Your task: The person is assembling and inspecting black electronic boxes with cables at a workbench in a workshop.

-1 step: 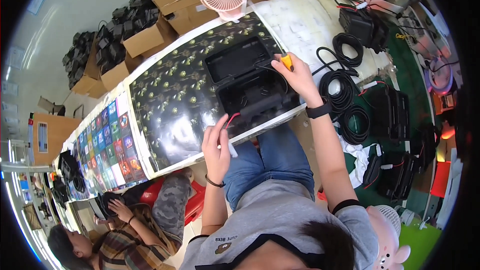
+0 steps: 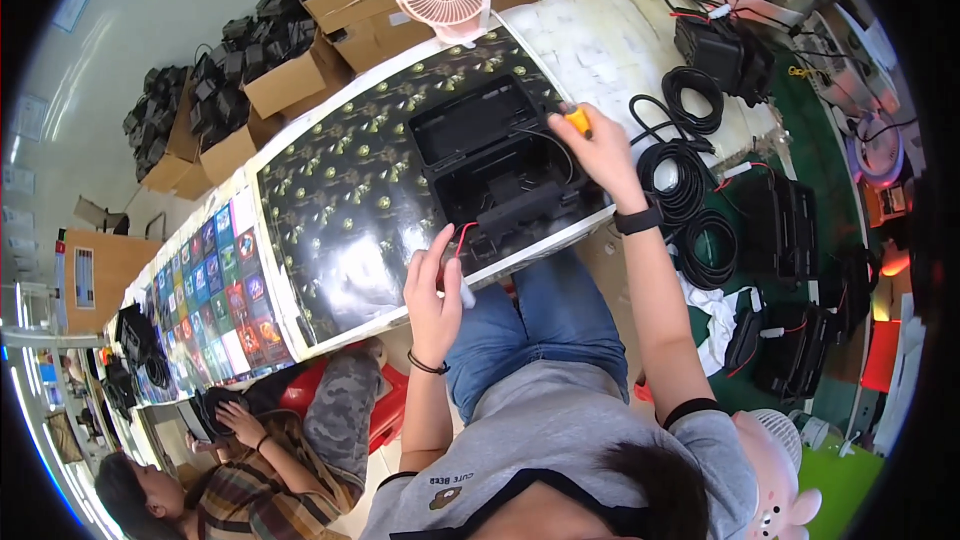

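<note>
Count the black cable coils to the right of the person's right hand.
3: the upper coil near a black case, the middle coil below it, and the lower coil. Others could be hidden underneath.

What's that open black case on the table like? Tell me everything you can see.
The black case looks like moulded plastic: a shallow rectangular lid lies folded back on the far side, with a deeper base nearer the person. It sits open and slightly slanted on the dark patterned table covering. A black cable curves over its right side; red wires show by its near left corner, close to the left hand. Its dark interior hides finer detail.
</note>
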`<state>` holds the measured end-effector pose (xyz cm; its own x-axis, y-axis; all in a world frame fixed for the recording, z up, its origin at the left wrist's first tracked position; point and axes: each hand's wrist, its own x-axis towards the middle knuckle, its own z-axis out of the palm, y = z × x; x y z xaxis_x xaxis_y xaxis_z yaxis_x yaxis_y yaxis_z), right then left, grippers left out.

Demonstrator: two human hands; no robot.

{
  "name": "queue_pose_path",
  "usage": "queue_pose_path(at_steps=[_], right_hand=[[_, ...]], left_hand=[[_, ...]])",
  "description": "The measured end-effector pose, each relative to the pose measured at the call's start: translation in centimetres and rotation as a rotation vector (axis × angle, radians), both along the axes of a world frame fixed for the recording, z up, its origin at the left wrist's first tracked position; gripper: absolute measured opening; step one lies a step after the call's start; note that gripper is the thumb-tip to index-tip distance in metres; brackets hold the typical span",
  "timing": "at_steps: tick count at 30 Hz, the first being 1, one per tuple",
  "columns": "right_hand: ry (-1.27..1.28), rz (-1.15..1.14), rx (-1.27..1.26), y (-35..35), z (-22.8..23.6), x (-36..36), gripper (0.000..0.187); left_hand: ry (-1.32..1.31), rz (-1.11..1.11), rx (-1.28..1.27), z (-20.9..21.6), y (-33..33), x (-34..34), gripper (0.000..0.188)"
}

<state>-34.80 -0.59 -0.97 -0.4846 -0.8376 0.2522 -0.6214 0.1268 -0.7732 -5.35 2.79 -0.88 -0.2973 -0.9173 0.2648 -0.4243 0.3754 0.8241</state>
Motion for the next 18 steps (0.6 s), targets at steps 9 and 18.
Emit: queue_pose_path(at_steps=[9, 18], right_hand=[[0.618, -0.607, 0.263, 2.3, 0.8, -13.2, 0.045], [0.329, -0.407, 0.230, 2.9, -2.1, -17.0, 0.037]], left_hand=[[-0.374, -0.148, -0.341, 2.8, -2.2, -3.5, 0.032], [-0.337, -0.054, -0.452, 0.6, 0.0, -1.6, 0.027]])
